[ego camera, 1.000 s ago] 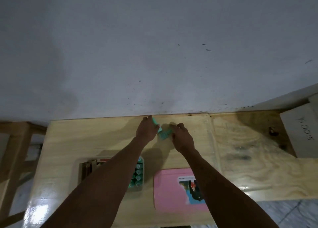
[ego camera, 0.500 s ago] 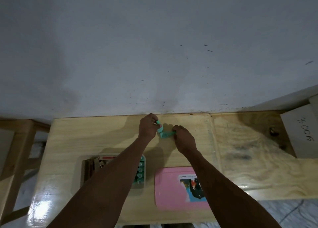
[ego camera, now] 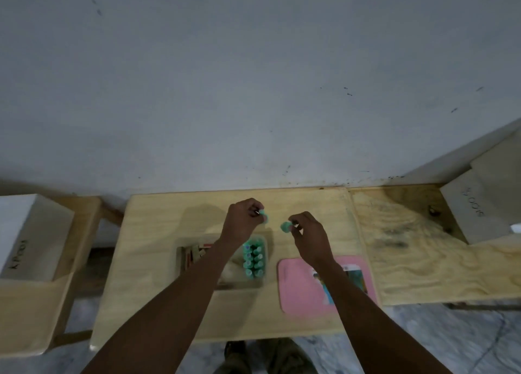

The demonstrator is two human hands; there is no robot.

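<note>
Both hands are raised over the far middle of a pale wooden table (ego camera: 169, 218). My left hand (ego camera: 242, 218) pinches a small teal piece (ego camera: 265, 215) at its fingertips. My right hand (ego camera: 308, 232) pinches a second small teal piece (ego camera: 285, 227). The two pieces are apart, with a gap of table between them. Below my left wrist stands a clear box (ego camera: 260, 282) holding several teal-capped items (ego camera: 253, 258) in rows. What the teal pieces are is too small and blurred to tell.
A pink rectangular lid or case (ego camera: 298, 289) with a picture sticker lies under my right forearm. Brown and red sticks (ego camera: 194, 253) fill the clear box's left part. White boxes sit at far left (ego camera: 31, 232) and far right (ego camera: 476, 212). A grey wall backs the table.
The two teal pieces were together between my hands; now my hands have drawn apart, each holding one piece. The view has shifted and shows more to the left.
</note>
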